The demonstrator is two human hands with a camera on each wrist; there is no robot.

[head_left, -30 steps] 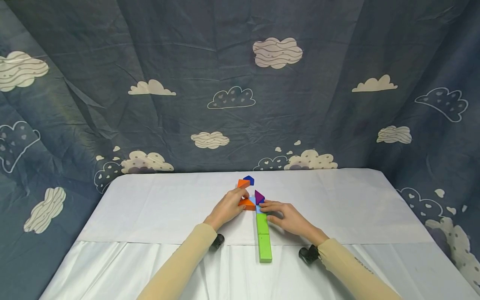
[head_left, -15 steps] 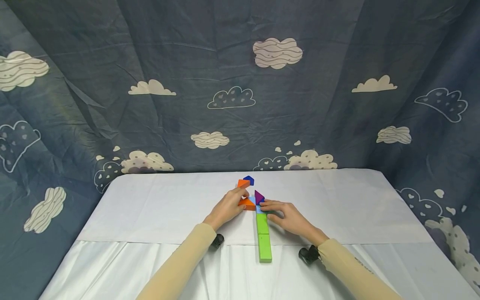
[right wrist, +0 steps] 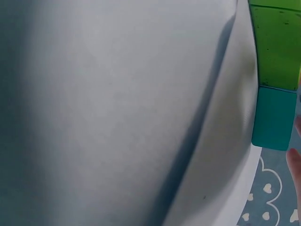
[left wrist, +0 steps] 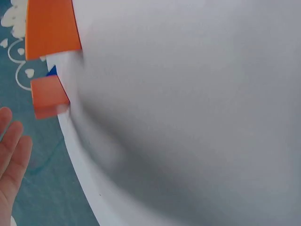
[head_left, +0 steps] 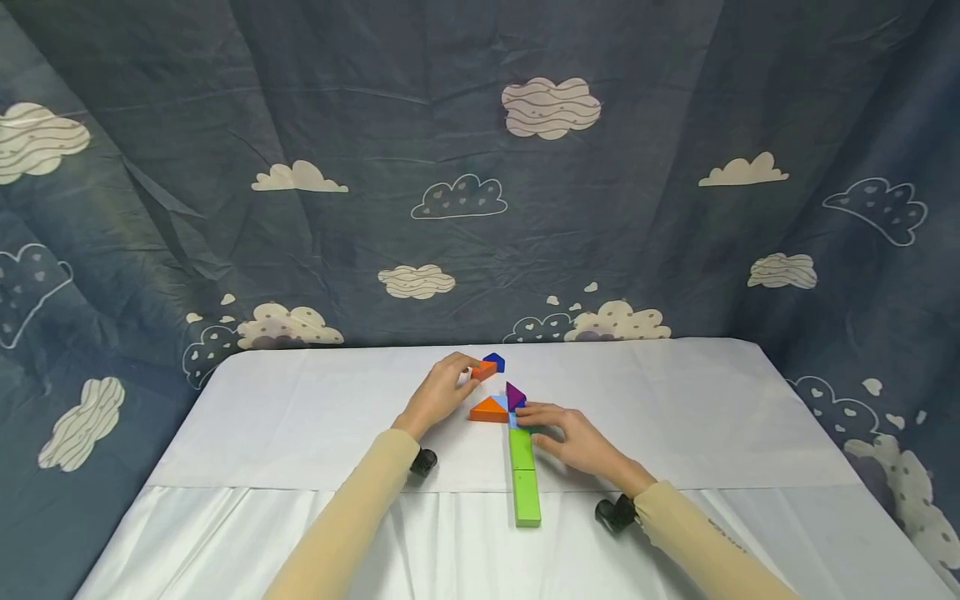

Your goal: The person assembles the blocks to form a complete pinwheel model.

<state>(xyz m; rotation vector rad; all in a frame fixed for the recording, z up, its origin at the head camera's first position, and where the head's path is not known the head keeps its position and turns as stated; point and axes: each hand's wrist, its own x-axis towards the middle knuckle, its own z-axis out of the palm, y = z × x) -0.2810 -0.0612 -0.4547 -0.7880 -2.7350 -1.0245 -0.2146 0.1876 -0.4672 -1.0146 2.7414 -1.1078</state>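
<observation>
In the head view, my left hand is at the far orange triangular block, its fingertips beside the block's left end. The left wrist view shows the fingers fairly straight and apart from the smaller-looking orange block. A nearer orange triangular block lies against a light blue piece. My right hand rests its extended fingertips by a dark blue block, under a purple triangular block. Its thumb lies beside the green blocks.
Two green blocks run in a line toward me, with a light blue block at their far end. A dark blue block sits behind the far orange one. White cloth covers the table, and a cloud-patterned curtain hangs behind.
My left hand has left the nearer orange block and moved away from me to the far orange block. My right hand stays by the dark blue block. The head view has shifted slightly.
</observation>
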